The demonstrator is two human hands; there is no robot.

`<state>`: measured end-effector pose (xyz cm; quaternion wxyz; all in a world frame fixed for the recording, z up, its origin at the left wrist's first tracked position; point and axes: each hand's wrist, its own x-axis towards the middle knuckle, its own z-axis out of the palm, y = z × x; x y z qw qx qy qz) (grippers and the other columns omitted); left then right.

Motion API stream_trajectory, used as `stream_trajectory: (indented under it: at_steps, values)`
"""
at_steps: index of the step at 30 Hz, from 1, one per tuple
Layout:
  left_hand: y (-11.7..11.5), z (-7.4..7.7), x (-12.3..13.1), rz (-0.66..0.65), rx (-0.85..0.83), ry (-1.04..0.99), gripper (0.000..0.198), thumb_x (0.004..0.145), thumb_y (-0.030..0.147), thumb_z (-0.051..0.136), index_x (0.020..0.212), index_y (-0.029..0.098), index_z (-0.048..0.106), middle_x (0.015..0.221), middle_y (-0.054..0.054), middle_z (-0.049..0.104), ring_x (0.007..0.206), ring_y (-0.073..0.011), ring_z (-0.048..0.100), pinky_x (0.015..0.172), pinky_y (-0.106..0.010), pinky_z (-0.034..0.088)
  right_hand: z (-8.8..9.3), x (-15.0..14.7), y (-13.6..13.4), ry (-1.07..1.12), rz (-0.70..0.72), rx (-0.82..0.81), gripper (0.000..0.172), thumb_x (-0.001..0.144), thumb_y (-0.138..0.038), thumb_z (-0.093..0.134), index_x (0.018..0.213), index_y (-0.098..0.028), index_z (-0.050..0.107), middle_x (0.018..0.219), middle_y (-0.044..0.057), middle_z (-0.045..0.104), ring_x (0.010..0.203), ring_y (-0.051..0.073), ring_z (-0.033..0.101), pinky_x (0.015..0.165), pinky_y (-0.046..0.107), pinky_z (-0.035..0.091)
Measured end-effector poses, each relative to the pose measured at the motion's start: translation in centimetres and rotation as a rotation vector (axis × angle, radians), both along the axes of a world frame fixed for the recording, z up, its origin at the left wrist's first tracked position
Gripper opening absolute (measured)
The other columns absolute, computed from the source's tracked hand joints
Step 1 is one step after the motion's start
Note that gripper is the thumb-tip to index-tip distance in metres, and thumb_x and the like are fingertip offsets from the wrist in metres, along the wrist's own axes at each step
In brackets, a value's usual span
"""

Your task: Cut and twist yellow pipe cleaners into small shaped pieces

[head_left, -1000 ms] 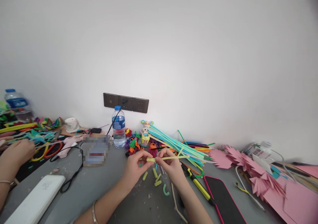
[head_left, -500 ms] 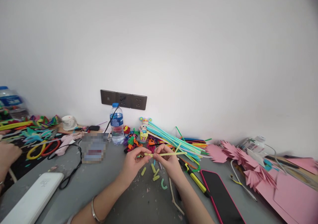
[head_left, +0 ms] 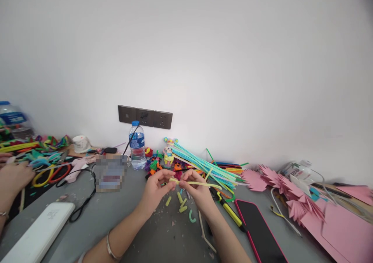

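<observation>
Between my two hands is a pale yellow pipe cleaner, its long free end sticking out to the right. My left hand pinches its near end between thumb and forefinger. Close beside, my right hand grips the same pipe cleaner with thumb and fingers. Beneath them on the grey table lie several short yellow pieces and a curled green piece. A bundle of pale blue and green pipe cleaners lies behind my hands.
A yellow-black cutter and a phone lie right, near pink folded paper. A water bottle and small figurine stand behind. A white power bank lies left, near another person's hand.
The pipe cleaner's free end has dipped slightly and reaches a little further right. My hands stay almost in place. The other person's hand at left has moved right, into fuller view.
</observation>
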<state>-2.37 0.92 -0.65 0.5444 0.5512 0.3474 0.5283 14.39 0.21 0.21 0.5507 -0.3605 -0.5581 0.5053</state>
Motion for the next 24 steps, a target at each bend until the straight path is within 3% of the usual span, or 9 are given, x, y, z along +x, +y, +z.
stream_trajectory:
  at_steps: [6, 11, 15, 24]
  values:
    - [0.0, 0.0, 0.0, 0.021, -0.012, 0.0, 0.019, 0.073, 0.029, 0.073, 0.084, 0.017, 0.064, 0.07, 0.0, 0.065, 0.065, -0.0139, 0.063, 0.059, -0.022, 0.051, -0.3, -0.1, 0.1, -0.012, 0.011, 0.018, 0.024, 0.076, -0.035, 0.073, 0.076, -0.02, 0.054, 0.073, -0.002, 0.053, 0.065, 0.013, 0.047, 0.06, 0.024, 0.038]
    - [-0.3, 0.6, -0.2, 0.067, 0.138, 0.166, 0.018, 0.074, 0.029, 0.072, 0.088, 0.017, 0.071, 0.069, 0.0, 0.063, 0.062, -0.0135, 0.06, 0.059, -0.023, 0.051, 0.2, -0.1, -0.1, -0.034, 0.042, 0.013, 0.025, 0.077, -0.036, 0.072, 0.075, -0.02, 0.053, 0.072, -0.003, 0.05, 0.063, 0.012, 0.044, 0.057, 0.023, 0.035]
    - [-0.3, 0.9, -0.4, 0.065, 0.219, 0.236, 0.014, 0.075, 0.03, 0.071, 0.079, 0.017, 0.073, 0.07, -0.003, 0.067, 0.058, -0.0133, 0.059, 0.055, -0.022, 0.05, 0.2, 0.0, -0.1, -0.047, 0.071, 0.008, 0.026, 0.076, -0.036, 0.073, 0.075, -0.02, 0.052, 0.07, -0.004, 0.048, 0.061, 0.011, 0.043, 0.055, 0.022, 0.034]
    - [-0.2, 0.7, -0.5, 0.016, 0.099, 0.077, 0.014, 0.075, 0.03, 0.071, 0.077, 0.017, 0.074, 0.068, -0.003, 0.071, 0.058, -0.0148, 0.062, 0.057, -0.024, 0.051, 0.6, 0.4, -0.2, -0.041, 0.07, -0.013, 0.022, 0.073, -0.036, 0.076, 0.075, -0.02, 0.061, 0.073, -0.001, 0.057, 0.065, 0.013, 0.05, 0.06, 0.024, 0.039]
